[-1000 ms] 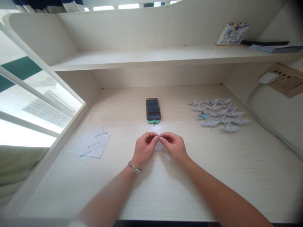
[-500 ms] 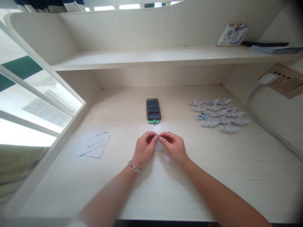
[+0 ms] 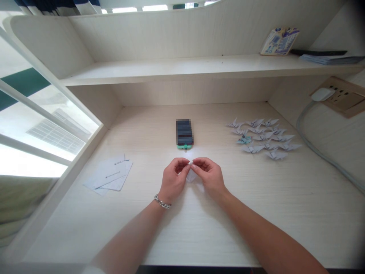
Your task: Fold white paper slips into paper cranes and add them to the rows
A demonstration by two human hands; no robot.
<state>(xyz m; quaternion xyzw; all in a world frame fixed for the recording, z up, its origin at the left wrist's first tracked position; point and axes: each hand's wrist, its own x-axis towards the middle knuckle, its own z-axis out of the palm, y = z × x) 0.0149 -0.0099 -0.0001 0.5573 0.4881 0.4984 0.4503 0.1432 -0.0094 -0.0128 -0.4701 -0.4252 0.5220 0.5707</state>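
My left hand [image 3: 173, 179] and my right hand [image 3: 208, 176] meet over the middle of the desk [image 3: 256, 213]. Both pinch one small piece of folded white paper [image 3: 191, 176] between thumbs and fingertips. Most of the paper is hidden by my fingers. A silver chain bracelet [image 3: 162, 202] circles my left wrist. Just beyond my fingertips a phone [image 3: 184, 133] in a green case lies flat.
Several folded paper cranes [image 3: 264, 137] lie at the right rear of the desk. A few white sheets [image 3: 110, 176] lie at the left. A grey cable [image 3: 319, 148] runs along the right wall from a socket panel [image 3: 340, 96]. A shelf [image 3: 171, 70] overhangs the back.
My hands have stayed in place; the fingertips shifted slightly on the paper, and the right hand edged a little toward the left.
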